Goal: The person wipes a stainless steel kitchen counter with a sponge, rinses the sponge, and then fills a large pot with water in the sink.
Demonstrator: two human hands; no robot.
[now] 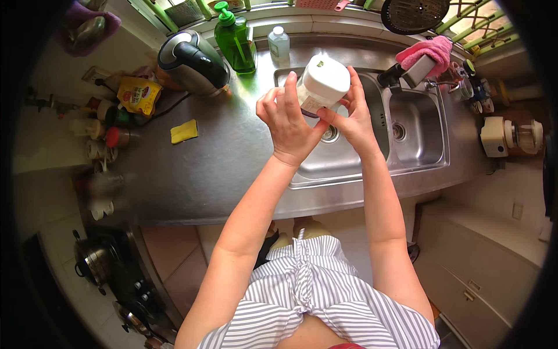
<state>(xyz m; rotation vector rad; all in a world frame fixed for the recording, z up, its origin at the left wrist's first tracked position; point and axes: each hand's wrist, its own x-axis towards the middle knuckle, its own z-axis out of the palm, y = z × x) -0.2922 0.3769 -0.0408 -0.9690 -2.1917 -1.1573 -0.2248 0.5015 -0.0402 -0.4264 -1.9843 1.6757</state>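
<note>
A clear container with a white lid [328, 78] is held up over the left basin of the stainless steel sink [331, 171]. A small green mark shows on the lid, and a label on its side. My right hand [355, 120] grips the container from the right, its thumb low on the near side. At the container's left side is my left hand [290, 124], fingers raised and thumb near the base; whether it bears any of the weight is unclear. A drain strainer [330, 134] shows partly below the hands.
A yellow sponge [184, 131] lies on the steel counter at left. Behind it stand an electric kettle [192, 63], a green pump bottle [235, 43] and a small clear bottle [279, 42]. A pink cloth [427, 54] hangs over the faucet [403, 75]. Jars line the left wall.
</note>
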